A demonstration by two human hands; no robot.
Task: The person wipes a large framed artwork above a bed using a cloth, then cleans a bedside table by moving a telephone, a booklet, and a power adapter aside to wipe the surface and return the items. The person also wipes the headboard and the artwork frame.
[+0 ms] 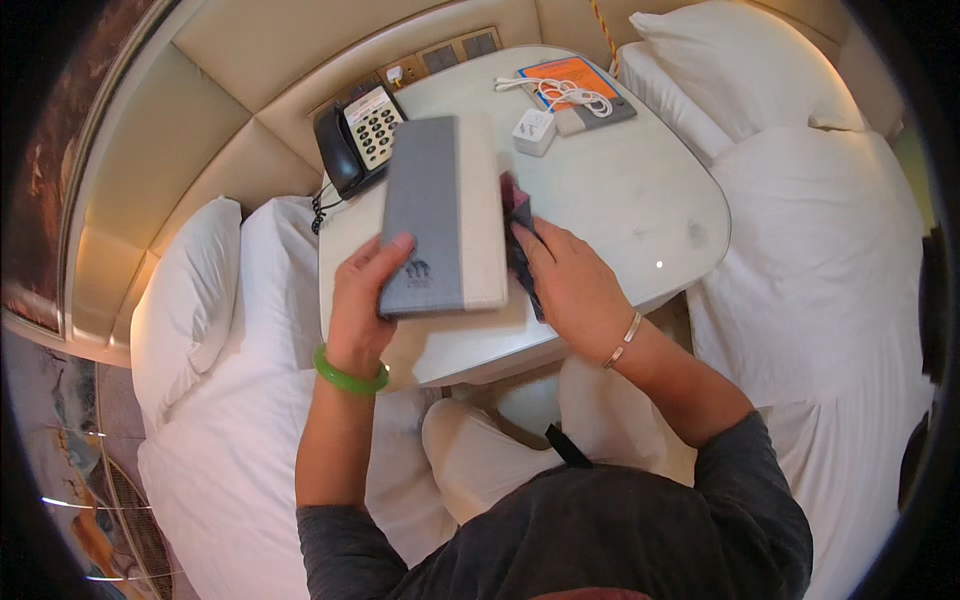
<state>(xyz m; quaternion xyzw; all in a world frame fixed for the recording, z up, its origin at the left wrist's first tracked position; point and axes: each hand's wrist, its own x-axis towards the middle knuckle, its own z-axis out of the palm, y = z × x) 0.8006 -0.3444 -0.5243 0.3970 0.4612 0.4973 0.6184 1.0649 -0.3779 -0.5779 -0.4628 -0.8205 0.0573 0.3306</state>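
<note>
A grey and cream folder or notebook [442, 217] is held up over the white bedside table [622, 202], its lower left edge in my left hand [367, 285], thumb on the cover near a small dark printed mark. Just to its right, my right hand [570, 277] grips a dark folded cloth [521, 255] with a reddish part at its upper end. A green bangle circles my left wrist, and a metal cuff bracelet is on my right.
A black corded telephone [360, 142] stands at the table's back left. At the back right lies an orange-covered booklet [570, 75] with a coiled white cable [592, 97] on it, beside a white power adapter [535, 133]. Beds with white bedding [810, 247] flank the table.
</note>
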